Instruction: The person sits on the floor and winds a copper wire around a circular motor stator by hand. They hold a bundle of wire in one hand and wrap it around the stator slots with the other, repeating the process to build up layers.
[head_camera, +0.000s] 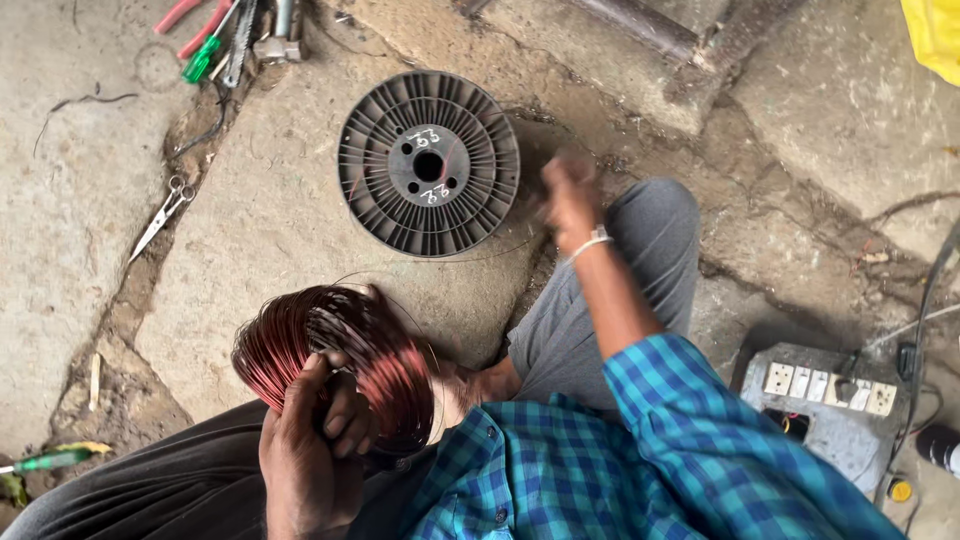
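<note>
Copper-red enamelled wire coil (335, 360), lower left of frame, gripped in my left hand (310, 450); my blurred right hand (570, 195), grip unclear, by the grey ribbed plastic spool (428, 163). I judge steady tension keeps turns neat.

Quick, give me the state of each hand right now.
Left hand: closed, gripping the coil of copper wire.
Right hand: raised beside the black spool, motion-blurred; appears closed, but what it holds cannot be told.

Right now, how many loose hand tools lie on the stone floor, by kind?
Scissors: 1
Green-handled screwdrivers: 2
Red-handled pliers: 1
Total: 4
The metal pieces by the pliers are too cluttered to sort.
</note>
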